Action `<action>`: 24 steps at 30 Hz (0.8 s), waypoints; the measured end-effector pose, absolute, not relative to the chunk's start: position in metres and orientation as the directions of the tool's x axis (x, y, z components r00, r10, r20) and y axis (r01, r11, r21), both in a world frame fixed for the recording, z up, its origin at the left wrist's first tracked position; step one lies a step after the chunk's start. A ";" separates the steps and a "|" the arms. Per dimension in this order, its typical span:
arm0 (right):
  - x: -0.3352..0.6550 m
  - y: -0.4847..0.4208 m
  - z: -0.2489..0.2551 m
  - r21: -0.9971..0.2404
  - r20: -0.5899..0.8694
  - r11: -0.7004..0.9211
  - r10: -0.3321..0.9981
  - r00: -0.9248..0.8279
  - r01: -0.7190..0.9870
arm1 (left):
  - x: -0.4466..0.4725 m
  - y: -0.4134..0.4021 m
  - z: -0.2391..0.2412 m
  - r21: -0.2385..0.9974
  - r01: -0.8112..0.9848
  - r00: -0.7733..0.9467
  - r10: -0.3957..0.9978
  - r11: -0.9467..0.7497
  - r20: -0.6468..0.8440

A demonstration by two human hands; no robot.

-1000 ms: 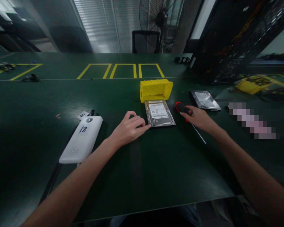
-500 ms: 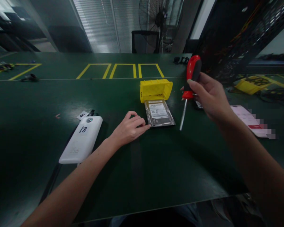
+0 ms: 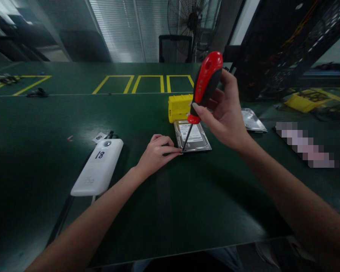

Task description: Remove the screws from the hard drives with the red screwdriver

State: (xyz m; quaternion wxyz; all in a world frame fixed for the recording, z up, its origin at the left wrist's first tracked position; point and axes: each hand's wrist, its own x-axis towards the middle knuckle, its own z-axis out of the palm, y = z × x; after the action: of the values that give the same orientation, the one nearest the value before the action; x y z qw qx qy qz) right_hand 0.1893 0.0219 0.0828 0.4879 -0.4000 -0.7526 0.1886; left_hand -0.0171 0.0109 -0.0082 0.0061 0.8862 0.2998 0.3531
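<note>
A silver hard drive [image 3: 197,144] with a white label lies flat on the green table, its far edge against a yellow plastic bin [image 3: 179,107]. At the drive's near left corner are the pinched fingertips of my left hand [image 3: 158,153]; whatever may be between them is too small to make out. My right hand [image 3: 225,113] is wrapped round the red and black handle of a screwdriver [image 3: 206,81]. Its shaft slants down, with the tip at that same corner, close by my left fingertips. I cannot tell whether the tip touches a screw.
Left of my left arm lies a white power bank [image 3: 98,168] marked 18, with a cable. Another silver drive [image 3: 252,120] sits beyond my right wrist. Farther right are a blurred-out pinkish phone-like object [image 3: 304,145] and a second yellow bin [image 3: 306,101]. Yellow tape rectangles mark the far table.
My right hand has brought the screwdriver left, from beside the hard drive to its near left corner. The second drive has come into fuller view. My left hand has barely moved.
</note>
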 end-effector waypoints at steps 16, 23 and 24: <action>0.187 0.024 0.077 -0.664 0.600 0.620 0.775 -0.196 0.418 | -0.018 0.010 -0.006 0.358 0.537 0.518 0.633 -0.764 0.576; 0.187 0.025 0.077 -0.670 0.583 0.608 0.786 -0.206 0.425 | -0.017 0.011 -0.006 0.377 0.552 0.509 0.658 -0.744 0.555; 0.187 0.024 0.077 -0.672 0.586 0.611 0.784 -0.203 0.419 | -0.018 0.011 -0.007 0.381 0.550 0.509 0.660 -0.743 0.552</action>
State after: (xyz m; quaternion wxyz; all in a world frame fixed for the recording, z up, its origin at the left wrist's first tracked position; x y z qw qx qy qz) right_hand 0.1868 0.0239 0.0772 0.4888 -0.3997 -0.7526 0.1869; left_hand -0.0179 0.0113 -0.0065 0.0783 0.8651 0.3498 0.3510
